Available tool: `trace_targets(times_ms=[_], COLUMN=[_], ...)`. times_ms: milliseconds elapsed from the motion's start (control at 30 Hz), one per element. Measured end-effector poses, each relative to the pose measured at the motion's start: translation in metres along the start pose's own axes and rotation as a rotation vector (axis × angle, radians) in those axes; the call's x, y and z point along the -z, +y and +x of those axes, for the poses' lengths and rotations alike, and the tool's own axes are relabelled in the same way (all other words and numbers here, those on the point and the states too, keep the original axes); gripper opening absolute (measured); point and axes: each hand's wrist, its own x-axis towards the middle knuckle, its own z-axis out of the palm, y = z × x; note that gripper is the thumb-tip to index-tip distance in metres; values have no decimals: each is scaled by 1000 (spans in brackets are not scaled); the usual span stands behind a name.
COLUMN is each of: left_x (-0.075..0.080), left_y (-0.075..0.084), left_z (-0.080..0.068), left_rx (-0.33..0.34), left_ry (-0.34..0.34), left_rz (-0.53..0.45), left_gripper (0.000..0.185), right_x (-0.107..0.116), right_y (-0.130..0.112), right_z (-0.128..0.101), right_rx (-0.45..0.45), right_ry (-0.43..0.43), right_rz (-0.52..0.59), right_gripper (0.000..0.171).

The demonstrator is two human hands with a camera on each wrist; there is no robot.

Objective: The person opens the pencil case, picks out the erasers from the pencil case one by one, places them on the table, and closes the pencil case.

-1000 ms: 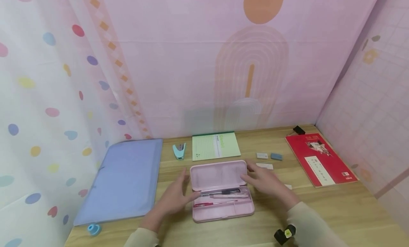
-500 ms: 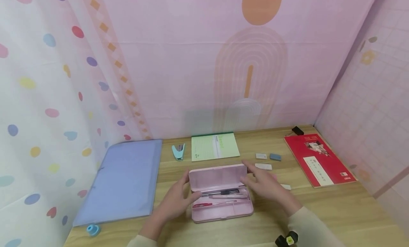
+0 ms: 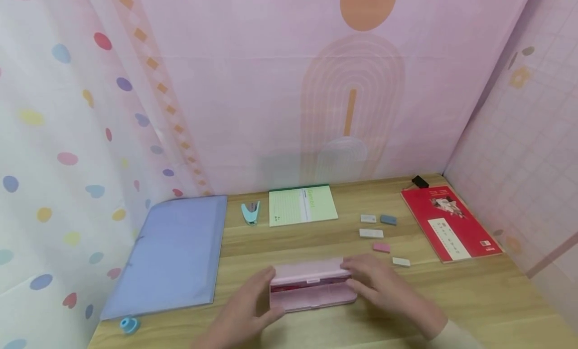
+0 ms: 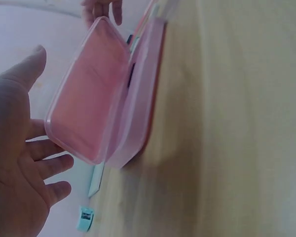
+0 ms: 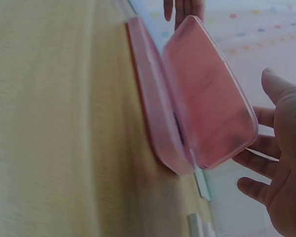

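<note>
At the far left of the wooden surface lies a lilac-blue folder, flat, with a small light-blue tape roll just off its near corner. Further in, near the back, a pale blue stapler sits just beside a green notebook. In front of those, close to me, my left hand is at the left end of the pink pencil case; its grip is spread, the fingers straight and relaxed, and in the left wrist view the fingertips lie right by the corner of the lid, though I cannot tell whether they touch it. The pencil case rests on the surface between my two hands, its lid tilted low over the tray with a narrow gap through which something red shows. My right hand is at the case's right end, its grip also spread, the fingers straight beside the lid's edge in the right wrist view. Beyond that hand lie small erasers, well apart from the case: a white eraser, a pink eraser, a grey-blue eraser and two more white ones. At the far right a red book lies flat, with a black binder clip at its back corner.
</note>
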Motion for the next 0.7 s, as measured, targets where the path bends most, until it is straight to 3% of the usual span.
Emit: trace_targets(times_ms=[133, 300, 500, 700], left_x=[-11, -27, -42, -52], left_y=[2, 5, 3, 0], left_z=[-1, 8, 20, 21], left_rx=[-47, -24, -42, -88], left_ry=[-56, -113, -113, -87], left_rz=[69, 139, 246, 325], left_gripper=[80, 88, 96, 101], right_x=[-12, -24, -37, -47], right_y=[0, -1, -2, -3], right_z=[1, 8, 15, 20], right_rx=[14, 27, 6, 5], right_ry=[-24, -60, -145, -211], right_rz=[-72, -109, -148, -229], right_gripper=[30, 39, 65, 83])
